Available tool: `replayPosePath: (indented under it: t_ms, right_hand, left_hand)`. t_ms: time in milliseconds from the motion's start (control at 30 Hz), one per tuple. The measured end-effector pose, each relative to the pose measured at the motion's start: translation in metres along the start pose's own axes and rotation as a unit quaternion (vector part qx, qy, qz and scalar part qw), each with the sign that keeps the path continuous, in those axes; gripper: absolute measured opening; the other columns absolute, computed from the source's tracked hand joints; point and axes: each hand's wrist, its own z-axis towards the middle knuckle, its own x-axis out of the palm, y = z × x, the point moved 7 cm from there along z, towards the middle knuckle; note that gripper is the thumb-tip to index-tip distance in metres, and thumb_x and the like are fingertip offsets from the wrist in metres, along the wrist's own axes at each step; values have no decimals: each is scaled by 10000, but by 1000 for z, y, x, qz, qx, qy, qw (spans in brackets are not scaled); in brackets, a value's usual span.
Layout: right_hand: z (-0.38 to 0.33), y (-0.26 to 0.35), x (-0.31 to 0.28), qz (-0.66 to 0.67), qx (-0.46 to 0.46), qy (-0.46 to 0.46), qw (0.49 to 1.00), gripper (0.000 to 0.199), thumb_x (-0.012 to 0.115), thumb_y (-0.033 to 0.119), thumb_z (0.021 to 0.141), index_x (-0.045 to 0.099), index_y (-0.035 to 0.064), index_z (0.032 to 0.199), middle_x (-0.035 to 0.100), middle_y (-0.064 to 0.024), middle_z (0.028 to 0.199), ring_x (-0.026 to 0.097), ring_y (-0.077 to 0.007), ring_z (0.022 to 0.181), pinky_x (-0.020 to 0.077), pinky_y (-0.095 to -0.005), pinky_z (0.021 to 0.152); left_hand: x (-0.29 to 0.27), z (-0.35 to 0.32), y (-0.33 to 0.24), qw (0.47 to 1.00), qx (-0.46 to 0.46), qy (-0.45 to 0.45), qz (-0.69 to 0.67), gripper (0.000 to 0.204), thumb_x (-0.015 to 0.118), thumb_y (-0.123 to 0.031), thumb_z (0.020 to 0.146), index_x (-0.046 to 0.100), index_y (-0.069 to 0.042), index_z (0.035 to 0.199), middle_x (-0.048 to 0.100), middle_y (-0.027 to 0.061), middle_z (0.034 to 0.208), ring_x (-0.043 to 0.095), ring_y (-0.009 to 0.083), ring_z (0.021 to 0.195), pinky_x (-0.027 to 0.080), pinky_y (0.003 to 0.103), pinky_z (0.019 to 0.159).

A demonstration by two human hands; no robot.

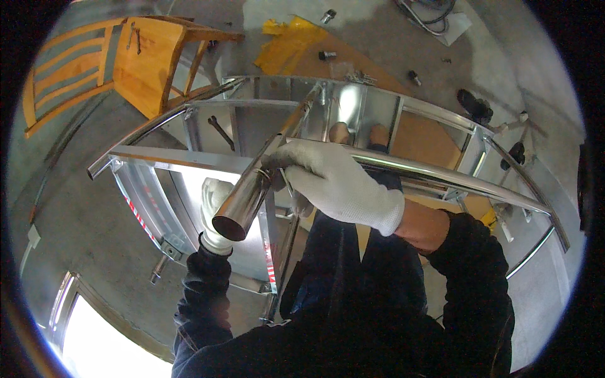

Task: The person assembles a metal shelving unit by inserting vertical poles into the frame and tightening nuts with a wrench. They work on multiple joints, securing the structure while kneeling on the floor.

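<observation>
A shiny steel tube [242, 200] slants up toward me, its hollow end facing me. My right hand [340, 186], in a white knit glove, bends its fingers against the tube's side where another bar meets it. A thin metal edge shows between the fingers, too small to name. My left hand [217, 211], gloved alike, is beside the tube's near end; its fingers are partly hidden behind the tube and washed out by glare. Both tubes belong to a stainless frame [441, 171] with curved rails and flat panels. An open-end wrench [222, 133] lies within the frame.
A wooden chair [148, 60] lies at the far left with a wrench [134, 38] on it. Yellow wrap and cardboard [296, 50] lie beyond the frame, with several dark-tipped metal fittings [326, 55]. Cables [435, 19] and black shoes [474, 106] are at the right.
</observation>
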Motion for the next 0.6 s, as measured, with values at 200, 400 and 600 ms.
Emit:
replayPosePath:
  t_ms: [200,400,600]
  right_hand:
    - [-11,32,7,-487,-336,-1,806,305,598,61,808,598,12,1109,644,-113,919,660,-200,740,552,-278,580]
    - [-1,43,4,-514,-323,68,792,191,622,137,805,647,29,960,612,-81,843,660,-176,750,562,-271,593]
    - [6,39,16,-435,-338,97,828,163,638,196,817,634,34,819,598,-86,834,640,-231,703,542,-316,600]
  left_hand:
    - [-1,0,6,983,-90,137,83,531,419,-370,977,366,39,1312,466,171,1270,512,257,1121,435,370,945]
    - [16,-3,-11,976,63,207,21,580,349,-385,1004,313,42,1394,427,198,1372,475,301,1238,401,405,1057]
    - [19,-5,-18,994,34,101,36,662,438,-531,932,411,38,1269,525,182,1223,550,262,1114,452,357,956]
